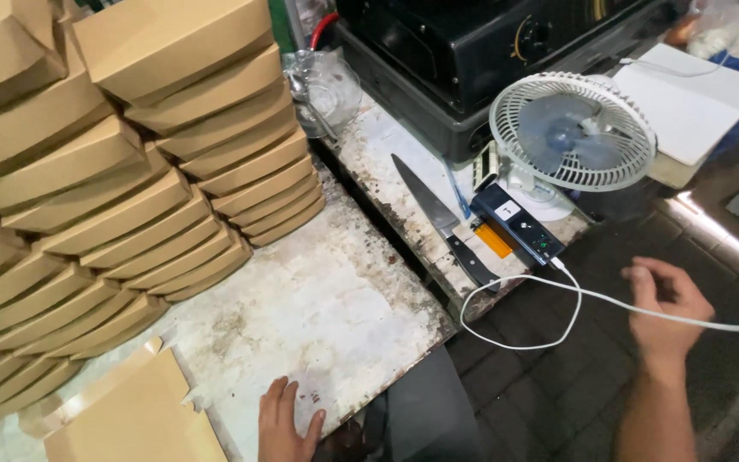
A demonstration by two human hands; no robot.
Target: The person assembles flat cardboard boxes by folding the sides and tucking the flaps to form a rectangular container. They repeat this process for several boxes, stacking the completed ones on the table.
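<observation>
White cable: runs from the dark power bank at the tabletop's near edge, loops down over the dark floor, then stretches off to the right, passing across the right hand.
Right hand: hangs in the air over the floor, well right of the tabletop, fingers spread and loosely curled; the cable crosses it at the fingers, but whether the grip has closed on it I cannot tell.
Left hand: lies flat, palm down, on the near edge of the tabletop, fingers together, its grip slack and holding nothing.
Tabletop: a worn, stained white surface, in two slabs set edge to edge.
Cardboard boxes: flat brown boxes, closed, stacked in tall leaning piles on the left part of the tabletop.
Unfolded box: a brown cardboard piece lying at the near left corner, just beside the left hand.
Knife: long blade with a black handle, lying on the right slab, handle toward the near edge, near the power bank.
Fan: small white desk fan, tilted upward, standing just behind the power bank.
Black appliance: sits at the far end, behind the fan.
Clear plastic bag: crumpled between the boxes and the appliance.
</observation>
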